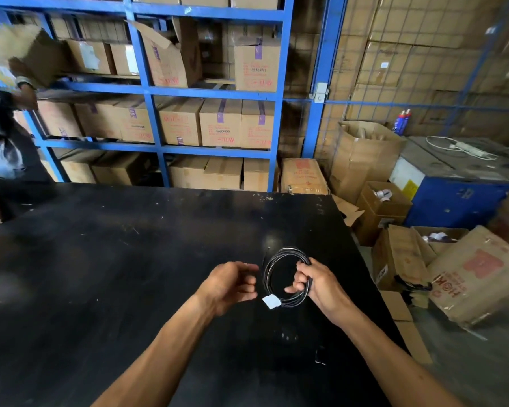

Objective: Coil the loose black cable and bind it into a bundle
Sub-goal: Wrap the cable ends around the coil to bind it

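Cable (272,268), thin, light and springy by its look, hangs coiled above the table (130,259), pinched at its right side by the right hand (315,282), while the left hand (232,284), loosely curled and holding nothing, waits beside the loops' white tag (271,301), so gripping all loops together seems wisest.

Black cable (272,261) slightly glossy; white connector (271,301) plastic-looking; table (130,259) matt black, scuffed; boxes (221,121) plain cardboard

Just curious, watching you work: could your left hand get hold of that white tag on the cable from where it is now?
Probably yes. The left hand is curled right beside the white tag, nothing between them, while the right hand holds the black cable coil up.
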Motion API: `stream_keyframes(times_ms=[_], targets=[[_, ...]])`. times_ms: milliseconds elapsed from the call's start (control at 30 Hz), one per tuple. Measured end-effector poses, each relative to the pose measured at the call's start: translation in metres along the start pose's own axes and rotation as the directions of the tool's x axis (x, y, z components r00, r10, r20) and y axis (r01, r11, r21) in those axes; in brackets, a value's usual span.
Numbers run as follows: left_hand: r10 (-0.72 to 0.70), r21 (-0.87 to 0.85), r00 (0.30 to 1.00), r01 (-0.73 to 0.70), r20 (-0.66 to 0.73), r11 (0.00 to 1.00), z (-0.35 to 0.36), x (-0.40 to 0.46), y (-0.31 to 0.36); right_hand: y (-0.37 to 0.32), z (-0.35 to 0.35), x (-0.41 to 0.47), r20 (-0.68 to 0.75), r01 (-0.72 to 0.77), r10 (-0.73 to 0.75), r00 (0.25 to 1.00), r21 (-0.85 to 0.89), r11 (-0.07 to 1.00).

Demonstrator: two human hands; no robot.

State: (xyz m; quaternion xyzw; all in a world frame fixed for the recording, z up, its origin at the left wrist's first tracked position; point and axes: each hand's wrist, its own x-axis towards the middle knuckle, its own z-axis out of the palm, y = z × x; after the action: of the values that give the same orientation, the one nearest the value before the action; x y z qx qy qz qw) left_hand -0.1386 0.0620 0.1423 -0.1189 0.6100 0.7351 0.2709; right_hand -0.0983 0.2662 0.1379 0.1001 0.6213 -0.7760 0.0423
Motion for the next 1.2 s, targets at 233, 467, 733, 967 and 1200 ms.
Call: stream_keyframes(times_ms=[233, 467, 733, 967, 1200], targets=[[0.364, 0.153, 0.892, -0.412, 0.267, 0.898, 0.005, -0.014, -0.005, 0.006, 0.013, -0.003, 0.046, -0.106, 0.1, 0.994, 0.157, 0.982], [0.345, 0.134, 0.933, -0.356, 0.1, 0.925, 0.02, -0.017, -0.019, 0.017, 0.027, 0.001, -0.07, -0.114, 0.113, 0.991, -0.024, 0.993], [0.22, 0.099, 0.973, -0.212, -0.07, 0.972, 0.023, -0.004, -0.031, 0.027, 0.022, 0.0, -0.035, -0.168, 0.165, 0.986, -0.237, 0.957], [0.19, 0.186, 0.982, -0.188, 0.01, 0.964, 0.022, 0.003, -0.04, 0.039, 0.01, -0.005, -0.087, 0.209, -0.317, 0.944, -0.586, 0.783], [-0.015, 0.434, 0.982, -0.069, 0.187, 0.898, 0.017, 0.007, -0.028, 0.047, -0.006, -0.005, -0.006, 0.224, -0.374, 0.928, -0.791, 0.57]])
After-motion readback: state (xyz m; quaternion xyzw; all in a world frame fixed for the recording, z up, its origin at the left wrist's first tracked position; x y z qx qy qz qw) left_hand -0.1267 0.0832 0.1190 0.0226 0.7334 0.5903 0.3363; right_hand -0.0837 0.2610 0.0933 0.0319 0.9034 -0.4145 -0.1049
